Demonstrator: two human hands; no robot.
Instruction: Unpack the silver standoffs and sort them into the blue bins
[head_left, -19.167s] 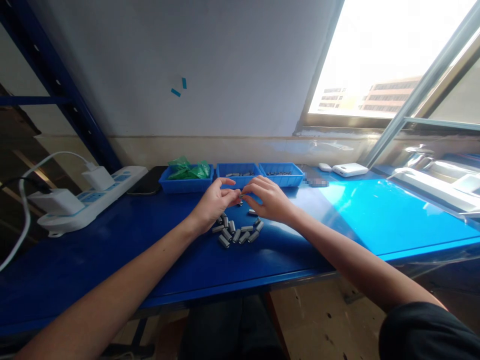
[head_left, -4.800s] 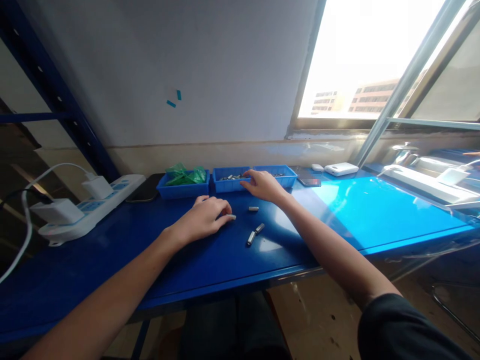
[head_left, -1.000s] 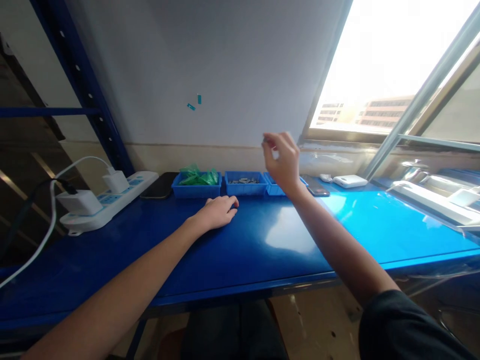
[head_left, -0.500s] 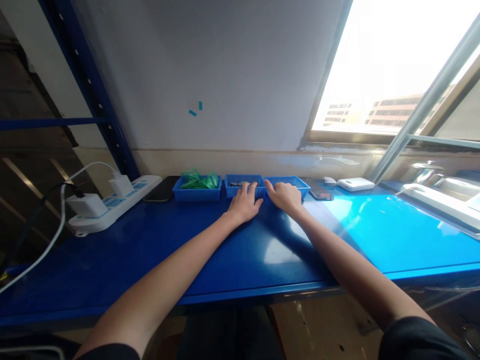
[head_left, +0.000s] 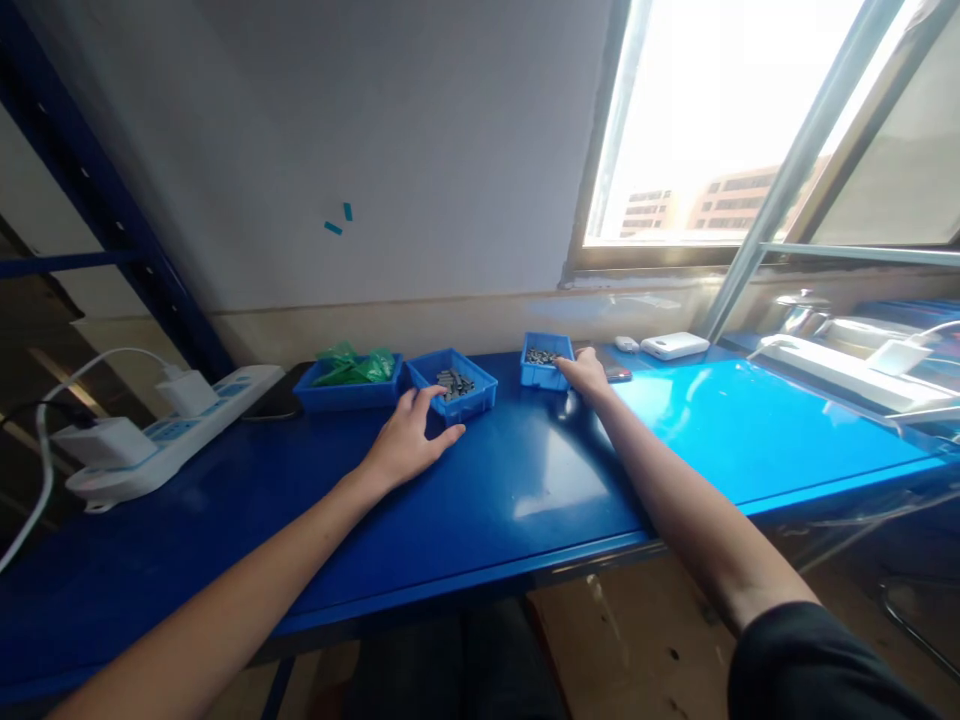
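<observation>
Head view: left hand (head_left: 405, 443) was open, thumb and fingers spread, at the near-left side of the middle bin (head_left: 478, 402), which sat skewed with grey metal parts (head_left: 456, 384) inside. Right arm was extended, right hand (head_left: 586, 374) at the right bin (head_left: 541, 377)'s right side; couldn't tell if it gripped. Both bins stood on the glossy blue bench (head_left: 480, 510), near the grey wall (head_left: 450, 150), window (head_left: 720, 110) to the right.

Blown-out window (head_left: 720, 110), dim wall (head_left: 435, 150)
</observation>
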